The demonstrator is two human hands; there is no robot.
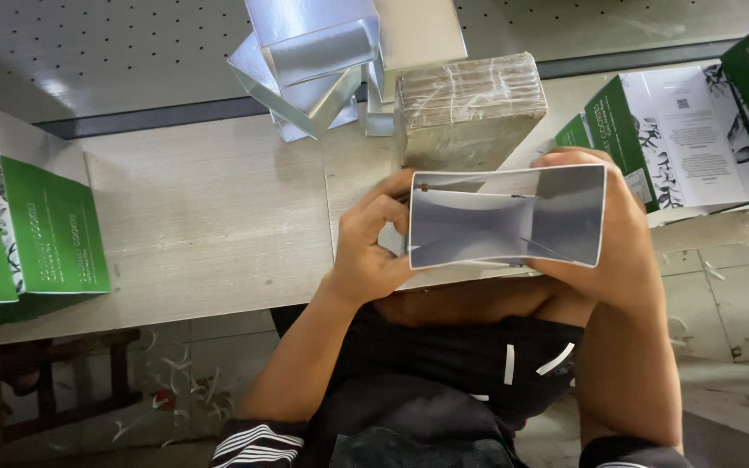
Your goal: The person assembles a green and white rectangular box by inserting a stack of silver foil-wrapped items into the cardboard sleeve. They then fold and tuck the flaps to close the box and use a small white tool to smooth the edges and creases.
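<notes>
Silver card blank [506,217] lies long axis left-right above the table edge [175,303], left hand [373,247] pinching its left end, right hand [608,234] closed round the right, fingers probably curled behind.

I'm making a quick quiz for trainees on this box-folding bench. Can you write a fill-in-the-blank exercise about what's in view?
1. Both hands, the left hand and the right hand, hold a flat ____ card sheet.
2. The folded boxes at the left edge of the table are white and ____.
3. Behind the sheet stands a bundle of brown cardboard wrapped in clear ____.

Missing words: silver; green; plastic film
</notes>
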